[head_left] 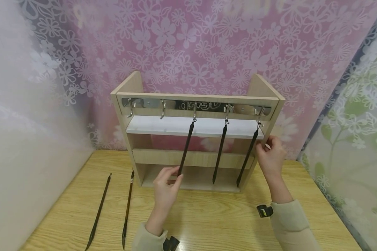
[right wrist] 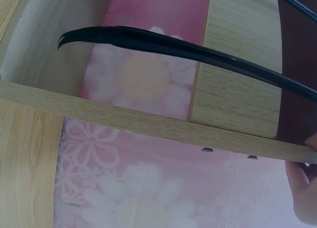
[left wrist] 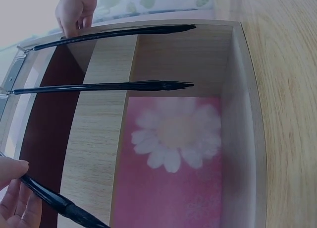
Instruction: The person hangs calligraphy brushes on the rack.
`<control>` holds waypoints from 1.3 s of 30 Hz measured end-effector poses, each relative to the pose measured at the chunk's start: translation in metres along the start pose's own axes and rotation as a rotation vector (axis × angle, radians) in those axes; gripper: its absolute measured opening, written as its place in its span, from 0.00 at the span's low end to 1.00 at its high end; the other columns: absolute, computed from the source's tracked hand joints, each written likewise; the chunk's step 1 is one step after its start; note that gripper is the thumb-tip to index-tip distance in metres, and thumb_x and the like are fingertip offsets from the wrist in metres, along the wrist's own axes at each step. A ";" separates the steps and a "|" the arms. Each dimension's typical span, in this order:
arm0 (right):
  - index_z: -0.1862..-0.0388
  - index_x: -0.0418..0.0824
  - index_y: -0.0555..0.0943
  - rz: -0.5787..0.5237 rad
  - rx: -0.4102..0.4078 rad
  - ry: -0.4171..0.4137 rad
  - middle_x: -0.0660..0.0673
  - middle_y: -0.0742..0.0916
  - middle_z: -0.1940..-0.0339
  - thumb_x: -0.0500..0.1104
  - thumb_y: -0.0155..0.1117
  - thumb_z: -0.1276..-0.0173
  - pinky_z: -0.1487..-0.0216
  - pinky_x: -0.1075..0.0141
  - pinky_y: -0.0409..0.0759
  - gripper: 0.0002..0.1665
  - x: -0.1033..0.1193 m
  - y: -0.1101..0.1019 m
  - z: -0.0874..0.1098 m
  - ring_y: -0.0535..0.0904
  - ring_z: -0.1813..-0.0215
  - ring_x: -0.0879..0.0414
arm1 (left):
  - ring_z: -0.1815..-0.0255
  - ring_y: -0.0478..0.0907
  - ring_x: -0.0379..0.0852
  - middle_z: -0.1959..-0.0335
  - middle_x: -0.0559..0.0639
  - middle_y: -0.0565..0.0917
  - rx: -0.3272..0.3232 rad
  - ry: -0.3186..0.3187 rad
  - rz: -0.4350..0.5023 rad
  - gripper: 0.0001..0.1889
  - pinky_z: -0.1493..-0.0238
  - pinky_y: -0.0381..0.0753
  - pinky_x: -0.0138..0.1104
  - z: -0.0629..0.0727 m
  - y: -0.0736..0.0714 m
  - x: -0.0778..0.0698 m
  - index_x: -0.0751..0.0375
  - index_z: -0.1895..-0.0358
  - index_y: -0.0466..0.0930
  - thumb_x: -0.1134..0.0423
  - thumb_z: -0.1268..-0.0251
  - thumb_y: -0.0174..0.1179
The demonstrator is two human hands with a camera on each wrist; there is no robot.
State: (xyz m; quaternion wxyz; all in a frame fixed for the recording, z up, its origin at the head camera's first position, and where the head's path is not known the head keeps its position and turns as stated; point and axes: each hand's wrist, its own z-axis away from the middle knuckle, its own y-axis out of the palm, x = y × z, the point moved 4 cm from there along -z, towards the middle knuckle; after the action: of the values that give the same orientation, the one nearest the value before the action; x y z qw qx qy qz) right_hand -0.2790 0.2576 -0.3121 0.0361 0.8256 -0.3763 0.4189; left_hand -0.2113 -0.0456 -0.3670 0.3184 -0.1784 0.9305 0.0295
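In the head view my left hand [head_left: 167,184] pinches a dark calligraphy brush [head_left: 186,146] low on its length. That brush hangs slanted from the middle hook [head_left: 194,111], and its bristle end shows past the fingers in the left wrist view [left wrist: 64,203]. My right hand [head_left: 271,157] grips the right side panel of the small wooden shelf [head_left: 198,157], thumb and fingers on either side of its edge in the right wrist view. Close to it, another brush [head_left: 248,157] hangs from the rightmost hook. A third brush [head_left: 220,151] hangs between these two, tip down.
On the wooden table [head_left: 213,223], left of the shelf, lie two more brushes, a dark one [head_left: 100,209] and a brownish one [head_left: 128,205]. The metal rail [head_left: 172,104] has two bare hooks at its left. Floral curtain [head_left: 191,45] hangs behind.
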 end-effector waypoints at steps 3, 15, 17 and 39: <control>0.63 0.24 0.72 -0.007 -0.003 -0.002 0.33 0.78 0.66 0.28 0.55 0.46 0.56 0.69 0.77 0.10 0.000 0.000 0.000 0.77 0.56 0.45 | 0.75 0.76 0.56 0.74 0.62 0.77 -0.002 0.024 -0.014 0.13 0.83 0.80 0.34 -0.004 -0.002 -0.013 0.76 0.69 0.78 0.87 0.64 0.62; 0.64 0.24 0.72 -0.007 -0.007 -0.012 0.33 0.78 0.67 0.28 0.55 0.46 0.56 0.65 0.77 0.10 0.000 0.000 0.001 0.77 0.57 0.45 | 0.73 0.77 0.51 0.72 0.57 0.78 -0.013 0.010 -0.022 0.13 0.82 0.80 0.32 0.003 0.004 0.009 0.71 0.67 0.80 0.82 0.60 0.64; 0.64 0.24 0.72 -0.006 -0.006 -0.015 0.32 0.78 0.67 0.28 0.55 0.46 0.56 0.65 0.77 0.10 0.000 0.000 0.001 0.77 0.57 0.45 | 0.73 0.77 0.49 0.71 0.56 0.79 -0.013 0.001 -0.026 0.12 0.82 0.80 0.33 0.003 0.004 0.011 0.70 0.66 0.80 0.81 0.59 0.64; 0.63 0.24 0.72 -0.017 -0.015 -0.022 0.32 0.79 0.66 0.28 0.56 0.46 0.56 0.69 0.77 0.11 0.000 0.000 0.001 0.78 0.57 0.46 | 0.62 0.76 0.56 0.65 0.65 0.78 0.103 -0.357 0.232 0.10 0.62 0.80 0.42 -0.010 0.028 0.033 0.77 0.63 0.78 0.78 0.51 0.61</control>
State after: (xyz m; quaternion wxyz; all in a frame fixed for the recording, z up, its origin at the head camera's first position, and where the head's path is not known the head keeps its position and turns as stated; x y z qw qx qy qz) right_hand -0.2783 0.2574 -0.3133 0.0418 0.8331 -0.3727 0.4065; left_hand -0.2511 -0.0315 -0.3810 0.4815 -0.0454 0.8739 0.0495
